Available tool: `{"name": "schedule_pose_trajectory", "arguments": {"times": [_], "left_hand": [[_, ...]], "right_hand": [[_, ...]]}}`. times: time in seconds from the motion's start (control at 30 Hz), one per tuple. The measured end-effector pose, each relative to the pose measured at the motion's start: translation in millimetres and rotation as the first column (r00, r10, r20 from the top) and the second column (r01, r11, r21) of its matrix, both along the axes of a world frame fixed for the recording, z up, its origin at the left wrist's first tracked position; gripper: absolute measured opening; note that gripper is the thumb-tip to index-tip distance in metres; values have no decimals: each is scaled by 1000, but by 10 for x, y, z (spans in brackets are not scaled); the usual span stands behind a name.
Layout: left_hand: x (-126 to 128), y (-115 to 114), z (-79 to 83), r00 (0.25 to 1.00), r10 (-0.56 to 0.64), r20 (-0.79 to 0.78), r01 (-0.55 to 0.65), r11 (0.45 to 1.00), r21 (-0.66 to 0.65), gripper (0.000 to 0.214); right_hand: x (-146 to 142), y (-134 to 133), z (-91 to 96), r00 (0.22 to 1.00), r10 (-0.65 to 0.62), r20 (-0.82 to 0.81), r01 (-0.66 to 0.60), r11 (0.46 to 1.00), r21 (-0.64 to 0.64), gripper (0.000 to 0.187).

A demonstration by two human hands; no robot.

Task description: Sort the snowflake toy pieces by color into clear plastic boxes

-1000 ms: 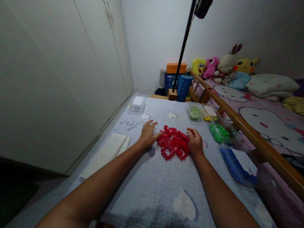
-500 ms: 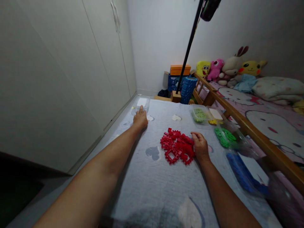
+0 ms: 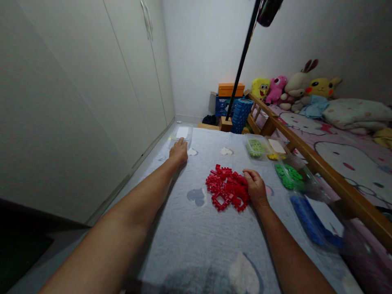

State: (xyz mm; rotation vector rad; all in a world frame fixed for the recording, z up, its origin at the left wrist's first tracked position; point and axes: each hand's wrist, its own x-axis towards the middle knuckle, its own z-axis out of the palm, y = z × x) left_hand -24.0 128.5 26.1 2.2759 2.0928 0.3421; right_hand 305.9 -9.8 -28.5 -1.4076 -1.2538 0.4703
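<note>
A clear plastic box (image 3: 183, 131) with a white label lies at the far left end of the cloth-covered table. My left hand (image 3: 178, 152), arm stretched far out, has its fingers bent over the box's near edge; the thumb is hidden. A loose pile of red plastic building pieces (image 3: 226, 188), toothed along their edges, some with square openings, lies mid-table. Against the pile's right side rests my right hand (image 3: 255, 190), its fingers curled together. Whether a piece is inside those fingers cannot be made out.
Along the right edge stand clear boxes of light green pieces (image 3: 256, 148), yellow pieces (image 3: 272, 156), green pieces (image 3: 288, 175) and blue pieces (image 3: 312, 222). A wooden bed rail (image 3: 321, 171) runs beside them. White cupboard doors (image 3: 128, 81) flank the left; a black pole (image 3: 241, 61) rises behind.
My left hand has shifted slightly left at the box's near edge, and its fingers are closer together. My right hand, the red pile and the box stay where they were; the view moves a little.
</note>
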Motion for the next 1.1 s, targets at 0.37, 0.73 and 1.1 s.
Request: {"name": "schedule_pose_trajectory", "arguments": {"times": [0.37, 0.73, 1.1], "left_hand": [[206, -897, 19, 980, -196, -40, 198, 979, 43, 52], [221, -1781, 361, 950, -308, -53, 308, 951, 8, 19], [217, -1556, 21, 979, -92, 184, 51, 975, 216, 46]], "right_hand": [[-25, -5, 25, 999, 19, 36, -19, 1000, -16, 35], [-6, -6, 18, 1000, -5, -17, 4, 999, -48, 39], [-17, -19, 30, 999, 12, -32, -14, 997, -72, 41]]}}
